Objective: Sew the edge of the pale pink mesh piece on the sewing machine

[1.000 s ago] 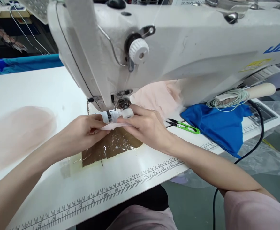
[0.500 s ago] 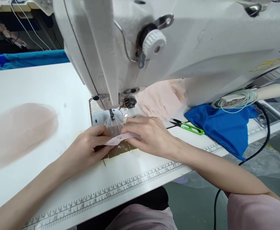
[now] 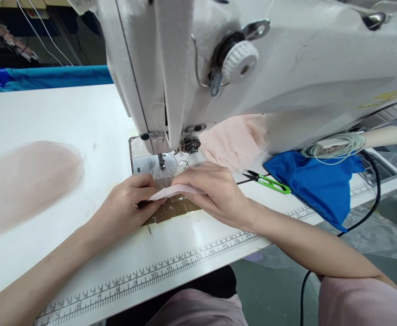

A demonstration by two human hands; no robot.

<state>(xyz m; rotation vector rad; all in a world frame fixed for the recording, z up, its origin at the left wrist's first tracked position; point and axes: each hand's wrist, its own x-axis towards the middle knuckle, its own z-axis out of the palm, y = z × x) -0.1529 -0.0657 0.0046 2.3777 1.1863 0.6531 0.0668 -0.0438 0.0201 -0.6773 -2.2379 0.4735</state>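
A small pale pink fabric strip [image 3: 171,192] lies in front of the needle [image 3: 162,161] of a white sewing machine [image 3: 252,72]. My left hand [image 3: 126,206] pinches the strip's left end, fingers closed. My right hand [image 3: 215,190] pinches its right end, fingers pressed on it. Both hands rest on the white table [image 3: 83,122], over a patch of brown tape [image 3: 171,210] just below the metal needle plate [image 3: 144,163].
Sheer pink fabric [image 3: 28,181] lies at the left. More pink fabric [image 3: 234,140] sits under the machine arm. Green thread snips [image 3: 269,181], blue cloth [image 3: 317,181], a coiled cord [image 3: 334,145] and a black cable [image 3: 375,181] are at the right. A ruler strip [image 3: 171,267] runs along the table's front edge.
Both hands drew the pink strip back from under the presser foot toward me, now lying just before the needle. The view shifted closer and rightward.
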